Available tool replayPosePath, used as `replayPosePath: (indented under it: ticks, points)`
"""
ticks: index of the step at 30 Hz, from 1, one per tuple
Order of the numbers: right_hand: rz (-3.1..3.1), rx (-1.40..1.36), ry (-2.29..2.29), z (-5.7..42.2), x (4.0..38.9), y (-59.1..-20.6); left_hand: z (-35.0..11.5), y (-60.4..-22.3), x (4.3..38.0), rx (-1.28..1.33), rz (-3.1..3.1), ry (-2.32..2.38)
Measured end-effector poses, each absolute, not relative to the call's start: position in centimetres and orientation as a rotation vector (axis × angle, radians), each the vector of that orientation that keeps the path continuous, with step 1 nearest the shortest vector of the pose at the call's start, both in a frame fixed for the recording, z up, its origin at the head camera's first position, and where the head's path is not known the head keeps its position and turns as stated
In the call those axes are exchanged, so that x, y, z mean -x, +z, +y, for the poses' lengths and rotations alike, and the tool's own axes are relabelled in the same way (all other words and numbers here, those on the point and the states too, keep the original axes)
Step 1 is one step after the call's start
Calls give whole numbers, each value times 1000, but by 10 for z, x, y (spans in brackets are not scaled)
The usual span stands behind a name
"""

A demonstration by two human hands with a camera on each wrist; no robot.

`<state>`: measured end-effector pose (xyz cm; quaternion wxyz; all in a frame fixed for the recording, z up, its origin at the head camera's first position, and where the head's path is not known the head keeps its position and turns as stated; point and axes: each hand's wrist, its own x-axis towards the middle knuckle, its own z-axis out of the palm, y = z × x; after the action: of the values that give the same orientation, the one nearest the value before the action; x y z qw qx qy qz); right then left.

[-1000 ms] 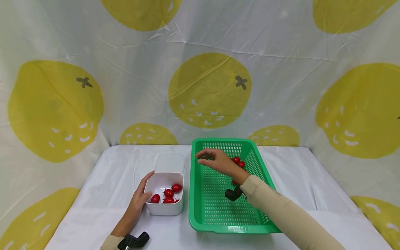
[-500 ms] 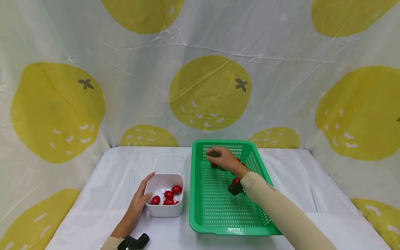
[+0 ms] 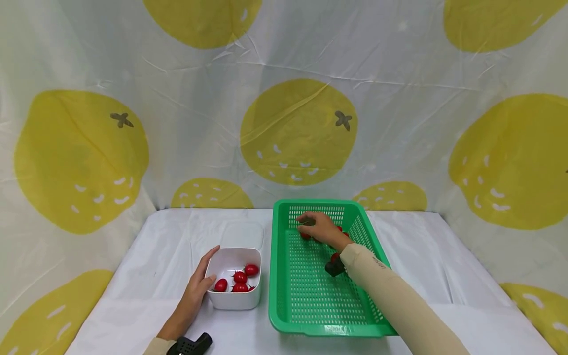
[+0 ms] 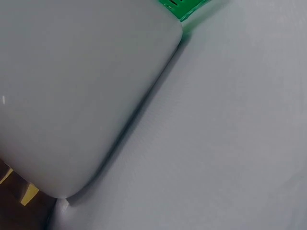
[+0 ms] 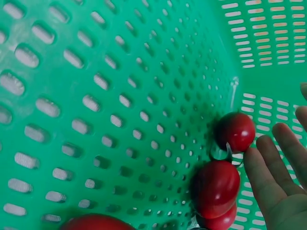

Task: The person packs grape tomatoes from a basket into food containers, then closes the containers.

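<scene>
My left hand (image 3: 197, 281) holds a white square container (image 3: 235, 301) at its left side, thumb at the rim and fingers along the outer wall. Several red cherry tomatoes (image 3: 240, 277) lie inside it, some with green stems. My right hand (image 3: 320, 228) reaches down into the back part of a green perforated basket (image 3: 326, 329). In the right wrist view its fingers (image 5: 261, 179) are straight, with the fingertips right beside a cherry tomato (image 5: 235, 132). More cherry tomatoes (image 5: 218, 187) lie near it along the basket's side; the hand and sleeve partly hide them in the head view.
A pale translucent lid (image 3: 242, 234) lies on the white tablecloth (image 3: 177, 236) behind the container. The basket stands just right of the container, with a narrow gap between. A white curtain (image 3: 199, 123) printed with yellow lemons encloses the back and sides.
My right hand has moved rightward and down from above the basket's left rim to the tomatoes at its back. My left hand keeps its hold on the container.
</scene>
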<state>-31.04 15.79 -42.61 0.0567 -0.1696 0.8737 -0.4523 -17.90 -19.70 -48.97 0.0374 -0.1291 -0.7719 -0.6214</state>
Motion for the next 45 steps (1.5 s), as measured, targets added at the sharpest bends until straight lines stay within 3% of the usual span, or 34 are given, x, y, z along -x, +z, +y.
replayPosePath:
  ticks: [24,45]
  points:
    - [2756,752,-1081,151,312,-440,-197,-490,180,468,-2315,-1885]
    - [2803,686,-1075,150,313,-441,-198,-491,182,498,-2307,-1877]
